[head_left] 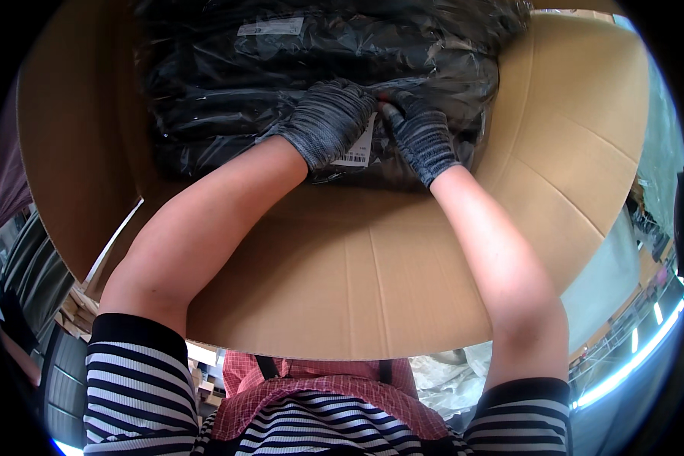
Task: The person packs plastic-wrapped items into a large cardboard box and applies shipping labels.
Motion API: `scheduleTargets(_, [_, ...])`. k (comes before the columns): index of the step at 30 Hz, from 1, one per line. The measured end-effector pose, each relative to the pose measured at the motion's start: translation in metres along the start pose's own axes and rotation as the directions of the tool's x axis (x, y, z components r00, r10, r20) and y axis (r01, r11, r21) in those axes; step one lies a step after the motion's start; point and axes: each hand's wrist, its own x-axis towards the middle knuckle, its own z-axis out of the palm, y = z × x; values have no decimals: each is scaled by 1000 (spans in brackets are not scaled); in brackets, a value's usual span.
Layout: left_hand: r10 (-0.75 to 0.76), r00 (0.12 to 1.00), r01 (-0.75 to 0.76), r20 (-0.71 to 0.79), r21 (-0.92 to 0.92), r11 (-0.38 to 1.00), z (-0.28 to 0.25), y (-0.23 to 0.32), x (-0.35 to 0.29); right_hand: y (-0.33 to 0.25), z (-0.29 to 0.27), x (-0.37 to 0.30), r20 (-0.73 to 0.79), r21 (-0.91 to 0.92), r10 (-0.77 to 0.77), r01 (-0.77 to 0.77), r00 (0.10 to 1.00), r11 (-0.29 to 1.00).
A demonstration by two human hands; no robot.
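Both my hands wear grey-black striped knit gloves and reach into a large cardboard box (357, 251). Inside lie dark, soft folded goods in clear plastic bags (228, 110), stacked in rows. My left hand (330, 121) is curled closed over the near bag, apparently gripping its plastic; its fingertips are hidden beneath. Close beside it, my right hand (422, 137) has thumb and fingers drawn together on the same bag, the fingertips partly exposed. A white barcode label (357, 144) shows between the hands, partly covered by the left one.
Another white label (271, 26) lies on a farther bag. Box flaps stand up at the left (76, 144) and right (570, 129). Pale plastic sheeting (604, 281) hangs outside at the right. Dark wrapped goods (34, 266) are beyond the box at the left.
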Motion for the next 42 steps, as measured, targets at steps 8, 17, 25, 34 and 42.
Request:
scheduleTargets(8, [130,979,-100,-157,184,978,16,-12,-8,-2,-3,24,99,-178,-92,109,991,978])
scheduleTargets(17, [61,984,-54,-165,49,997,19,-12,-6,-6,-13,55,340,-329,-81,200,937,923])
scheduleTargets(25, [14,991,9,-130,177,984,24,-6,-9,2,-5,61,332,-333,-124,239,935,912])
scheduleTargets(34, [63,995,-44,-82,216,975,21,-4,-8,3,3,68,332,-401,-128,262,934,878])
scheduleTargets(42, [88,995,-75,-56,208,975,19,-3,-8,1,1,69,343,-414,-134,278,930,867])
